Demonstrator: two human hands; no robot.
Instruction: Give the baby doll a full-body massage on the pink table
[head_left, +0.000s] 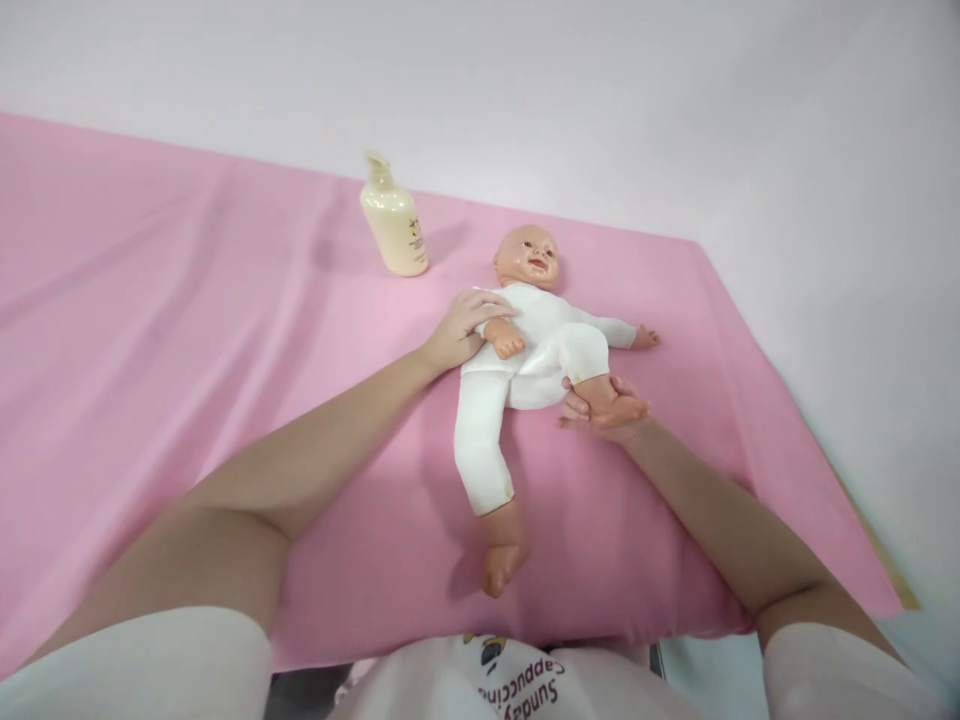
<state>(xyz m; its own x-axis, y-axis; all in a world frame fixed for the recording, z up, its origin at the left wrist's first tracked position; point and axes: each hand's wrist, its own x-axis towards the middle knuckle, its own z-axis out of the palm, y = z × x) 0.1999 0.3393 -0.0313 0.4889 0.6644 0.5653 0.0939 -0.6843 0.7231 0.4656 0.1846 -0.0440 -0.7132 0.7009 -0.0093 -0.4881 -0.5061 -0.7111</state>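
Note:
A baby doll (534,320) with a bald head and a white cloth body lies on its back on the pink cloth, head toward the far edge. My left hand (469,322) grips its side below the shoulder, with fingers over the chest and next to the doll's bent forearm. Around the doll's lower leg near the ankle, my right hand (596,408) is closed from beneath, partly hidden by the foot. That leg is bent and raised, while the doll's other leg (484,445) stretches toward me on the cloth.
Left of the doll's head stands a cream pump bottle (397,225) with dark print. The pink cloth (187,330) covers the table and has soft folds on the left. A plain white wall (480,90) is behind it.

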